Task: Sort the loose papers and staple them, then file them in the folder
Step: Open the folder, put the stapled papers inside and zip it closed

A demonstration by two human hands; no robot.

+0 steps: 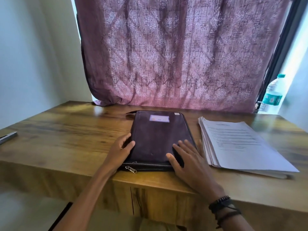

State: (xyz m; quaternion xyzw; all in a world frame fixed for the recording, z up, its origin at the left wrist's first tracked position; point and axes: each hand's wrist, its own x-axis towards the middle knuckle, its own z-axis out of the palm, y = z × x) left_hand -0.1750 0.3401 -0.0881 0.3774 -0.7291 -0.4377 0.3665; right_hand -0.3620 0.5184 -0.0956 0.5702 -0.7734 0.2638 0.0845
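Status: early, nothing filed yet by the look of it. Folder [160, 139], a dark zip case, lies flat at the near-centre of the table [66, 134], closed all round, zip pull [130, 169] at the near-left corner; contents can't be seen. Papers [241, 144] sit in one thick stack just right of the folder, not touching it, printed side up, left edges fanned and uneven; no staple visible, so prob. unsorted and unstapled. Left hand [120, 149] holds the folder's left edge, fingers bent, thumb on the cover. Right hand [188, 157] lies flat on the near-right corner of the cover, fingers straight and spread, gripping nothing; bracelets [223, 205] on that wrist. Metal item [8, 137] at the far-left table edge, cropped, can't tell if it is a stapler. Water bottle [273, 95] at back right, capped, level not readable. Left to do, est.: sort, staple, unzip, file, i.e. approx. all of it.
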